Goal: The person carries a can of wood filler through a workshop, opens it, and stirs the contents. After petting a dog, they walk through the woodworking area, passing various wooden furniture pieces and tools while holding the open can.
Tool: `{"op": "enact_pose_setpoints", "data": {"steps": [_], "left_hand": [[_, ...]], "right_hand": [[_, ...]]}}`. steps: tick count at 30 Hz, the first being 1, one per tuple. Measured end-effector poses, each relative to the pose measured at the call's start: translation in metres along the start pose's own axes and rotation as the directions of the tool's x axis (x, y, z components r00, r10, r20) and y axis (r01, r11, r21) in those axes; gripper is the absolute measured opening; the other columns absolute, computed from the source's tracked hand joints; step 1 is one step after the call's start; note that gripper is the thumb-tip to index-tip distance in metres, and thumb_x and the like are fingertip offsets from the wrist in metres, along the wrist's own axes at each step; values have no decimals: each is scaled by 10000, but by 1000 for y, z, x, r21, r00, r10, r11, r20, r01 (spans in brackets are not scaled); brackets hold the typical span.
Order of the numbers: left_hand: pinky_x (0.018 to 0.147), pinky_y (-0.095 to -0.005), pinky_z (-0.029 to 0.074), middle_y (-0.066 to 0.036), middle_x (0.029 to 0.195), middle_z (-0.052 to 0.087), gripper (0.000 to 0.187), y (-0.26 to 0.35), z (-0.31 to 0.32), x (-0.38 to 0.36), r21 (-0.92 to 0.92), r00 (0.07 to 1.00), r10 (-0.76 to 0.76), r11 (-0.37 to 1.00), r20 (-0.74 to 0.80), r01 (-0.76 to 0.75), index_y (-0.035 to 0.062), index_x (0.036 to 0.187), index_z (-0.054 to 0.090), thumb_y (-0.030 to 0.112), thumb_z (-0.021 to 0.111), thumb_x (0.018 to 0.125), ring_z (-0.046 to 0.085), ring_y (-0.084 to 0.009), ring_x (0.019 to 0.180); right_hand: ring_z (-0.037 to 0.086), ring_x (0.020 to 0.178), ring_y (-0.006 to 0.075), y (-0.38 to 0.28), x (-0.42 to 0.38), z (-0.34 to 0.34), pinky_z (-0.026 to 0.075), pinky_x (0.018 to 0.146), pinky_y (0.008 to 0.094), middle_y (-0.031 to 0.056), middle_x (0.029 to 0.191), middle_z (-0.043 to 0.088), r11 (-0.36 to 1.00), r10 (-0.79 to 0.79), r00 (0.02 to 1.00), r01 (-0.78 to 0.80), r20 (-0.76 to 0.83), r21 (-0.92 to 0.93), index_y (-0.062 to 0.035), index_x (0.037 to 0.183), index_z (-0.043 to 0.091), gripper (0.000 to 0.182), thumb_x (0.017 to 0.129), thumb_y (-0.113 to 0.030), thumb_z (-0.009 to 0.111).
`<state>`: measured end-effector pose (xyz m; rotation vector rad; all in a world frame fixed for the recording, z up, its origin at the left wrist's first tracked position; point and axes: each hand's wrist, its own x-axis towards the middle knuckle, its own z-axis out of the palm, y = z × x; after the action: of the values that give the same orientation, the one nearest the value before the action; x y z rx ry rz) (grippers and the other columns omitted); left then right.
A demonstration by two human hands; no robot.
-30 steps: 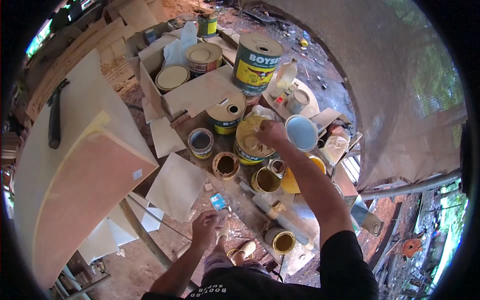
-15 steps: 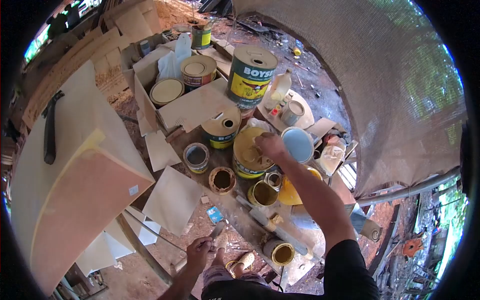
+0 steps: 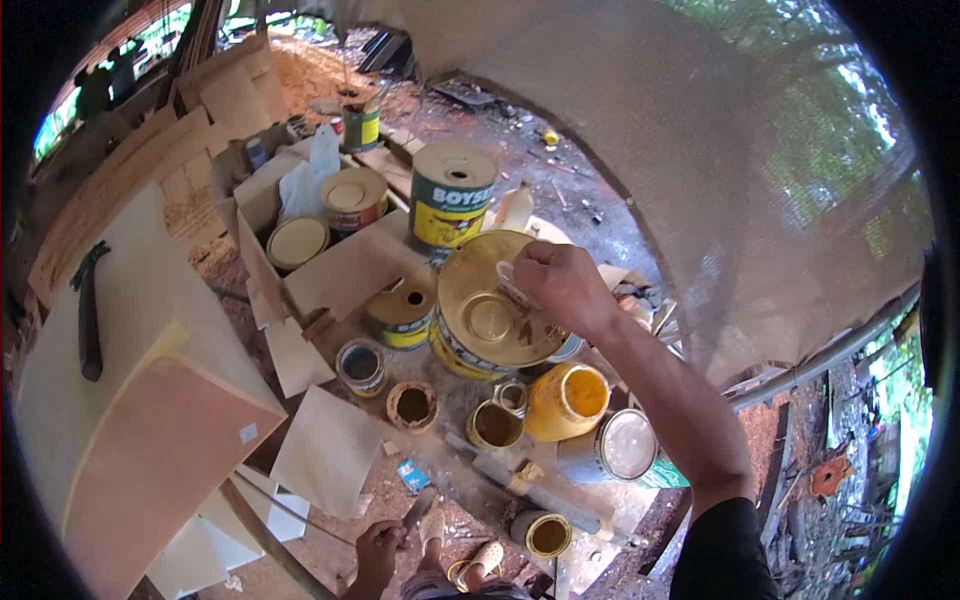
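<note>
My right hand [image 3: 560, 285] is closed on the rim of a wide, round, tan paint can lid [image 3: 470, 265]. The lid is tilted and raised above a large yellow-and-green paint can [image 3: 455, 358], covering most of its top. A small whitish piece shows by my fingertips; I cannot make out what it is. Low in the view, my left hand [image 3: 378, 553] is closed round a putty knife [image 3: 420, 508], its flat blade pointing up and away. Nearby stand a jar of yellow paint [image 3: 575, 400] and an open can with brownish contents [image 3: 495, 425].
Behind are a tall Boysen can [image 3: 452, 195] and a cardboard box [image 3: 345, 245] with cans. A smaller open can [image 3: 548, 535] stands near the front. At left is a large pale panelled piece [image 3: 150, 400] with a dark-handled tool [image 3: 92, 310] on it. Netting [image 3: 700, 200] hangs at right.
My right hand has raised the lid, which now looks bigger and tilts toward me. The head view has shifted, so the cans sit further left. My left hand still holds the putty knife.
</note>
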<state>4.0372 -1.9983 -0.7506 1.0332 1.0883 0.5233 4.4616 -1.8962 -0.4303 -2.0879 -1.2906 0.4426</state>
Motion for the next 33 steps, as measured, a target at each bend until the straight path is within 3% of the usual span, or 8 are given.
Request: {"op": "enact_pose_setpoints", "data": {"steps": [2, 3, 7, 11, 15, 18, 22, 33], "left_hand": [[656, -313, 613, -88, 838, 695, 151, -12, -8, -1, 13, 999, 32, 999, -3, -32, -42, 1041, 674, 98, 629, 1005, 711, -168, 752], [697, -348, 585, -96, 963, 696, 251, -39, -22, 9, 374, 918, 381, 840, 109, -393, 49, 1143, 694, 229, 730, 971, 663, -228, 757], [667, -323, 578, -73, 895, 672, 256, -19, -21, -6, -34, 995, 101, 994, 17, -100, -4, 1133, 671, 222, 668, 1012, 662, -166, 776], [680, -363, 584, -107, 893, 690, 382, -25, -26, 0, 429, 904, 422, 806, 66, -408, 14, 1072, 694, 382, 687, 972, 702, -222, 785], [528, -294, 497, -34, 731, 590, 210, 41, 9, 1, 105, 980, 183, 979, -79, -174, 19, 900, 621, 196, 630, 1013, 565, -123, 593], [566, -271, 454, -29, 821, 565, 121, 95, 37, -17, 37, 977, 210, 977, 31, -211, 32, 990, 615, 130, 551, 1022, 499, -93, 634], [598, -257, 440, -36, 893, 576, 80, 116, 61, -37, 14, 955, 271, 962, 121, -274, 39, 1008, 600, 76, 529, 1012, 507, -92, 695], [563, -241, 360, -22, 799, 519, 142, 115, 171, -89, 127, 778, 221, 925, 589, -359, 38, 788, 556, 130, 482, 868, 455, -88, 658]], "right_hand": [[675, 717, 356, -20, -16, -26, 534, 716, 422, 225, 792, 699, 1000, -19, 1000, 19, -4, -13, 26, 951, 705, 330, 926, -283, 594], [672, 711, 347, -30, -27, -37, 535, 720, 422, 225, 784, 693, 999, 29, 1000, -30, 11, 27, 30, 950, 703, 331, 925, -281, 592], [679, 722, 318, -66, -75, -79, 535, 723, 414, 226, 799, 697, 995, 94, 995, -95, 37, 30, 41, 945, 695, 329, 925, -269, 588], [694, 778, 313, -53, -118, -98, 554, 697, 417, 170, 858, 687, 991, -83, 996, 86, 28, -104, 5, 926, 682, 186, 914, -163, 602], [649, 759, 255, -1, -166, -118, 533, 671, 384, 89, 827, 643, 867, -415, 907, 417, 69, -271, -27, 910, 678, 116, 880, -136, 648], [531, 701, 35, 6, -228, -123, 419, 607, 251, -38, 749, 590, 989, -148, 989, 148, -7, -4, -13, 936, 690, 175, 950, -185, 663], [531, 718, 42, 12, -299, -137, 410, 635, 238, -33, 762, 597, 944, 265, 963, -247, -53, 219, -10, 928, 684, 174, 934, -183, 663], [562, 628, 80, 100, -464, -118, 449, 566, 314, 23, 666, 626, 855, 510, 855, -493, -90, 163, -2, 861, 694, 185, 916, -178, 671]]}}
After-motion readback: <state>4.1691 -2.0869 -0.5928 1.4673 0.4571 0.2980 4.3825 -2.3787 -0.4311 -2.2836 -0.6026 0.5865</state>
